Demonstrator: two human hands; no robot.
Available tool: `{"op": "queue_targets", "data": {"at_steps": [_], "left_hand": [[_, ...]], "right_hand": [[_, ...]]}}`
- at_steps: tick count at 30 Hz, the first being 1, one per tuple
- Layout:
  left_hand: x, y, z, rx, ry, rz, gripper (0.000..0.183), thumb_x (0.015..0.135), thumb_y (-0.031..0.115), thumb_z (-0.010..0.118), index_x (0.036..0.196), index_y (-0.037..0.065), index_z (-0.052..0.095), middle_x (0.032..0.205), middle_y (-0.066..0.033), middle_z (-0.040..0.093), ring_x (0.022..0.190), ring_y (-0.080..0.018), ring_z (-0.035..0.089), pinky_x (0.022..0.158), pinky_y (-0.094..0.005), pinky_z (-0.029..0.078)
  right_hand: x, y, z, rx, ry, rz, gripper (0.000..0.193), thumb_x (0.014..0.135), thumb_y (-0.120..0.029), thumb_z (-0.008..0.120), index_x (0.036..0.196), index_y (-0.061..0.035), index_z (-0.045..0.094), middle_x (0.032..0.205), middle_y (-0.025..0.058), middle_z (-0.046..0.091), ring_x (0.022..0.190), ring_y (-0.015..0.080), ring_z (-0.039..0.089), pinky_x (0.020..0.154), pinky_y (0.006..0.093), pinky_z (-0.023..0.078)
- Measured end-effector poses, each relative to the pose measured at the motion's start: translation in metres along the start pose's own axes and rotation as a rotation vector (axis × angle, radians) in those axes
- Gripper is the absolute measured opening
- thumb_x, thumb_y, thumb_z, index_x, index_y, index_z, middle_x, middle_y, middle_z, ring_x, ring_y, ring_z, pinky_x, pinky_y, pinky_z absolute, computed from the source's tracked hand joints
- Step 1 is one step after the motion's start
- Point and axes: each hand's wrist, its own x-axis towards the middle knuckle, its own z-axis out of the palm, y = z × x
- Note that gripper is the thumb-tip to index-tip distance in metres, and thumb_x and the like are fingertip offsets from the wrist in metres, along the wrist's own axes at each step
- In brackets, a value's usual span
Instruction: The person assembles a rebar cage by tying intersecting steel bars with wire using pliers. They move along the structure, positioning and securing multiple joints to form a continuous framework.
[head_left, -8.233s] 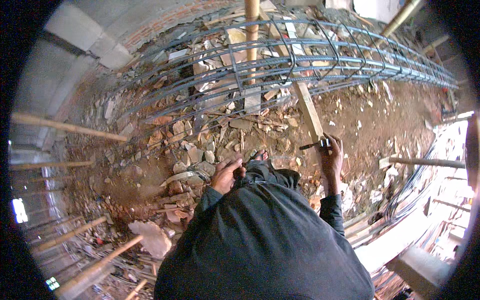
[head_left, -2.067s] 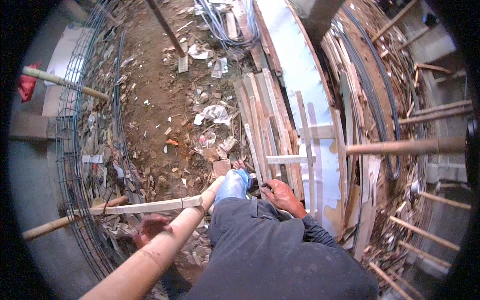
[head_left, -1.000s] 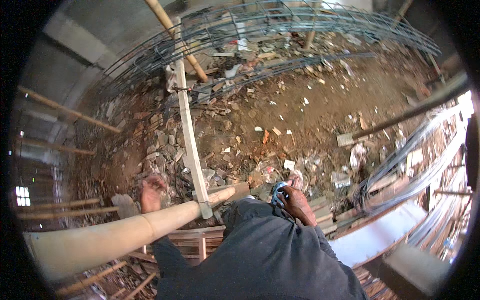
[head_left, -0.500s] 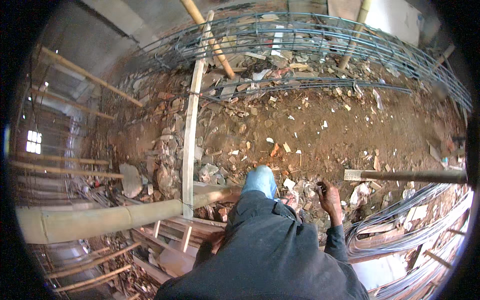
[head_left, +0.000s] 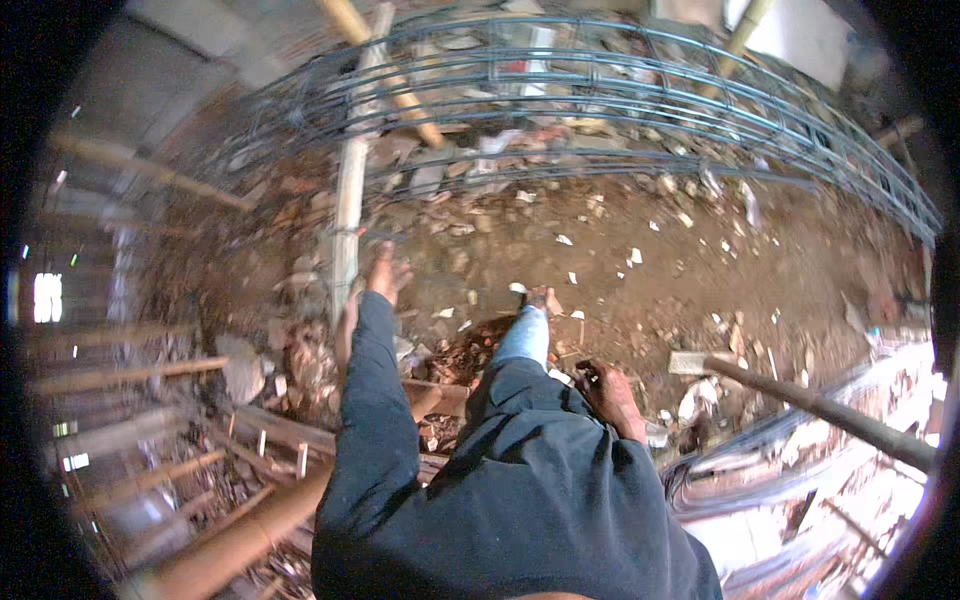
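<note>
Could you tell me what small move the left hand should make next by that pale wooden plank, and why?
Probably close the left hand onto the pale wooden plank. The hand is stretched out, fingers spread, right at the plank's edge but not clearly gripping it. The plank lies across rubble toward the rebar cage, so a firm hold seems needed first. The right hand stays by the hip.

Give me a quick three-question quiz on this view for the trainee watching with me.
1. True or false: the left hand is stretched out toward the pale wooden plank.
2. What lies across the far side of the dirt ground: A) a rebar cage, B) a stack of bricks, C) a water tank?
3. Fill in: the right hand is down beside the person's ____ jacket.

Key: 1 true. 2 A, the curved rebar cage. 3 dark; whether that hand grips anything is too blurred to tell.
</note>
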Motion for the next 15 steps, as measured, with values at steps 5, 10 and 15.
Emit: {"op": "queue_targets", "data": {"at_steps": [5, 10, 15], "left_hand": [[0.134, 0.025, 0.019, -0.016, 0.204, -0.053, 0.072, 0.104, 0.045, 0.06, 0.163, 0.012, 0.037, 0.169, -0.0158, 0.032, 0.147, -0.04, 0.042, 0.12, -0.059, 0.036], [0.177, 0.033, 0.02, -0.197, 0.188, 0.105, 0.04, 0.099, 0.023, 0.061, 0.132, 0.001, 0.066, 0.13, -0.0202, 0.066, 0.108, -0.0352, 0.066, 0.092, -0.0551, 0.052], [0.178, 0.055, 0.037, 0.129, 0.518, 0.217, 0.036, 0.098, 0.031, 0.061, 0.112, -0.001, 0.066, 0.108, -0.0175, 0.066, 0.091, -0.0328, 0.065, 0.079, -0.0513, 0.053]], "right_hand": [[0.051, -0.008, -0.045, -0.117, -0.009, 0.234, 0.037, 0.098, -0.034, 0.07, 0.125, -0.0097, 0.071, 0.114, 0.0219, 0.075, 0.108, 0.0455, 0.07, 0.091, 0.0535, 0.056], [0.085, 0.0, -0.081, -0.116, 0.227, 0.275, 0.034, 0.103, -0.032, 0.066, 0.126, -0.0071, 0.069, 0.109, 0.0186, 0.075, 0.104, 0.0393, 0.072, 0.089, 0.0497, 0.057], [0.109, -0.001, -0.082, -0.135, 0.246, 0.252, 0.036, 0.096, -0.024, 0.068, 0.129, -0.0099, 0.069, 0.106, 0.0242, 0.076, 0.102, 0.0446, 0.073, 0.086, 0.0546, 0.058]]}}
